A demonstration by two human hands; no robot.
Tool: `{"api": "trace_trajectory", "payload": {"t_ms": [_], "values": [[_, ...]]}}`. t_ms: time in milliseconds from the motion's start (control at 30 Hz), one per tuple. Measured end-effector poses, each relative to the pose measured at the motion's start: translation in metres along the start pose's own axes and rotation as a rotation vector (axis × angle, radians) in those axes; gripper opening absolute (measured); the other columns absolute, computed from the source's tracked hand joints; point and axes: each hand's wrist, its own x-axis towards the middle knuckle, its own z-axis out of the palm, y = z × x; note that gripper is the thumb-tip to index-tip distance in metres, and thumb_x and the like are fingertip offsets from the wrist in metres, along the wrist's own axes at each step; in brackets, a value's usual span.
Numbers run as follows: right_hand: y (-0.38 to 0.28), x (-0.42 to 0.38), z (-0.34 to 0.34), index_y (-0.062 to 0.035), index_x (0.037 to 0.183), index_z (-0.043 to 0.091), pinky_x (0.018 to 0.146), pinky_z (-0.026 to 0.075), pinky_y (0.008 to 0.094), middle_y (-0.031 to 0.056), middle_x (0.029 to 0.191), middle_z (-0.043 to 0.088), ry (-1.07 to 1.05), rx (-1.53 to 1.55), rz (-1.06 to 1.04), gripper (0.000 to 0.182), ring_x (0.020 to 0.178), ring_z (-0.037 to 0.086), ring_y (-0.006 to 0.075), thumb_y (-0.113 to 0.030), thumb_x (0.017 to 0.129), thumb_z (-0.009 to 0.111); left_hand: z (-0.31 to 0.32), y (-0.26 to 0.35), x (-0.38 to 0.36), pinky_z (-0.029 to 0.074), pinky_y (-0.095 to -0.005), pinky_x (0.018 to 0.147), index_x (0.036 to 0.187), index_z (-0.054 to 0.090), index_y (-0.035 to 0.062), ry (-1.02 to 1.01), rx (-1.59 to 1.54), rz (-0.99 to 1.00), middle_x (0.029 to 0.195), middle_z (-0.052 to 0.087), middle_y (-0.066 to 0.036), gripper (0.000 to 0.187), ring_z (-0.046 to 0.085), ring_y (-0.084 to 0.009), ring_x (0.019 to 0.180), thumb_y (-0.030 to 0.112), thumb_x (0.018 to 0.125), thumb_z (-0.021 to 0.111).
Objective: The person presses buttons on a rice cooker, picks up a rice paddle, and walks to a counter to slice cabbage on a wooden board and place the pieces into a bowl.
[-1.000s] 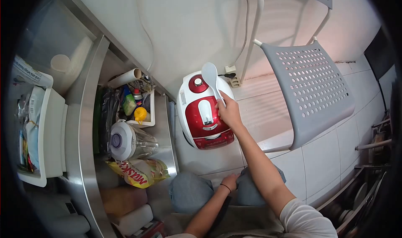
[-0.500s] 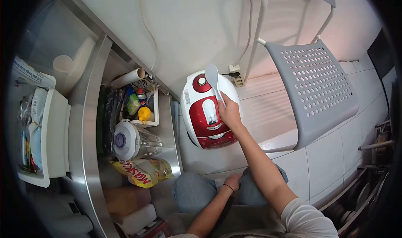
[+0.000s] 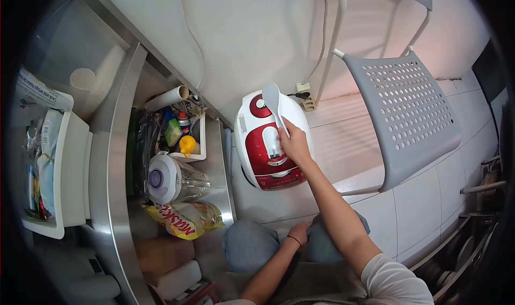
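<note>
My right hand [image 3: 295, 142] is closed around the handle of a grey-white rice paddle [image 3: 271, 97]. The paddle's broad end points up and away from me, over a white and red rice cooker [image 3: 255, 151]. The cooker stands on the floor with its lid down, a round steam cap at the back and a white handle or latch in the middle. My right knuckles are over the cooker's right side. Down by my knees, my left hand [image 3: 299, 233] rests with its fingers curled, a dark band round the wrist.
A steel shelf [image 3: 212, 171] on the left holds a blender jug [image 3: 190, 182], a yellow packet [image 3: 185, 219] and a white bin of small items [image 3: 199, 153]. A grey perforated chair [image 3: 402, 106] stands right. Behind the cooker lies a socket block [image 3: 308, 104]. Dishes sit in a rack [image 3: 464, 251] lower right.
The whole view has shifted slightly. My right hand keeps the paddle over the cooker in nearly the same place, and my left hand stays by my knees.
</note>
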Motion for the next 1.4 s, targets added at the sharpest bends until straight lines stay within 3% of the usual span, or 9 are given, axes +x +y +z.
{"api": "trace_trajectory", "payload": {"t_ms": [67,300,600,667,800,933,1000,1300,1400], "values": [[0.0,0.001,-0.001,-0.0042,0.134,0.051,0.046,0.05,0.0319,0.0121,0.069,0.065,-0.018,-0.018,0.0,0.041,0.047,0.06,0.0182,-0.01,0.093,0.05,0.007,-0.004,0.003,0.048,-0.0461,0.09,0.135,0.048,0.0181,0.043,0.004,0.038,0.112,0.055,-0.017,0.057,0.055,-0.0371,0.108,0.006,0.08,0.053],[0.002,0.0,-0.001,-0.0026,0.134,0.05,0.046,0.05,0.0322,0.012,0.068,0.064,-0.02,-0.003,-0.022,0.041,0.048,0.061,0.0184,-0.01,0.093,0.05,-0.017,0.014,-0.009,0.048,-0.0458,0.089,0.135,0.048,0.0179,-0.035,-0.007,-0.047,0.111,0.055,-0.017,0.056,0.056,-0.0367,0.106,0.009,0.08,0.055],[0.005,-0.001,-0.004,-0.0031,0.132,0.052,0.052,0.05,0.0334,0.0114,0.067,0.065,-0.003,-0.057,-0.039,0.04,0.05,0.062,0.0196,-0.01,0.093,0.052,0.005,-0.001,0.006,0.048,-0.0462,0.088,0.133,0.05,0.017,0.032,0.015,0.067,0.109,0.056,-0.017,0.057,0.057,-0.038,0.103,0.009,0.077,0.059],[0.004,-0.003,-0.004,-0.0078,0.135,0.051,0.045,0.048,0.0283,0.0052,0.066,0.061,-0.095,0.001,-0.041,0.041,0.046,0.054,0.0112,-0.01,0.094,0.05,0.011,-0.005,0.01,0.048,-0.0463,0.089,0.133,0.051,0.017,0.057,0.011,0.092,0.11,0.057,-0.017,0.056,0.057,-0.0381,0.103,0.01,0.077,0.059],[0.01,-0.003,-0.004,-0.0081,0.134,0.052,0.044,0.047,0.0282,0.0045,0.066,0.061,-0.032,-0.08,-0.211,0.04,0.045,0.054,0.0109,-0.009,0.094,0.05,0.005,0.001,0.009,0.048,-0.0465,0.089,0.132,0.051,0.0164,0.016,0.038,0.083,0.112,0.056,-0.018,0.054,0.057,-0.0382,0.104,0.011,0.079,0.059],[0.008,0.0,-0.017,-0.007,0.135,0.051,0.044,0.046,0.0278,0.0046,0.067,0.061,0.036,-0.065,-0.157,0.041,0.045,0.053,0.0108,-0.008,0.094,0.049,0.0,0.007,0.006,0.047,-0.0463,0.09,0.13,0.051,0.015,0.015,0.05,0.087,0.112,0.057,-0.017,0.049,0.057,-0.038,0.105,0.013,0.081,0.057],[0.009,0.003,-0.021,-0.0011,0.13,0.053,0.058,0.051,0.0375,0.0175,0.07,0.066,0.056,-0.017,-0.033,0.04,0.056,0.065,0.027,-0.012,0.092,0.05,-0.001,0.008,0.007,0.047,-0.0461,0.09,0.13,0.052,0.0146,0.009,0.066,0.092,0.112,0.057,-0.017,0.048,0.057,-0.0379,0.105,0.013,0.082,0.056],[0.018,-0.002,-0.001,0.0077,0.126,0.051,0.066,0.05,0.0448,0.0257,0.072,0.063,0.075,-0.08,-0.173,0.039,0.068,0.064,0.0388,-0.004,0.088,0.051,-0.006,0.007,0.005,0.046,-0.0445,0.092,0.132,0.049,0.0126,-0.002,0.089,0.071,0.113,0.057,-0.017,0.053,0.055,-0.0354,0.109,0.009,0.079,0.056],[0.022,0.0,0.003,0.0071,0.127,0.05,0.063,0.051,0.0433,0.0246,0.069,0.062,0.067,-0.156,-0.198,0.04,0.062,0.064,0.0368,-0.004,0.089,0.051,-0.011,0.009,0.002,0.047,-0.0447,0.092,0.132,0.05,0.0124,-0.001,0.069,0.031,0.112,0.057,-0.017,0.055,0.056,-0.0352,0.108,0.006,0.077,0.057]]}}
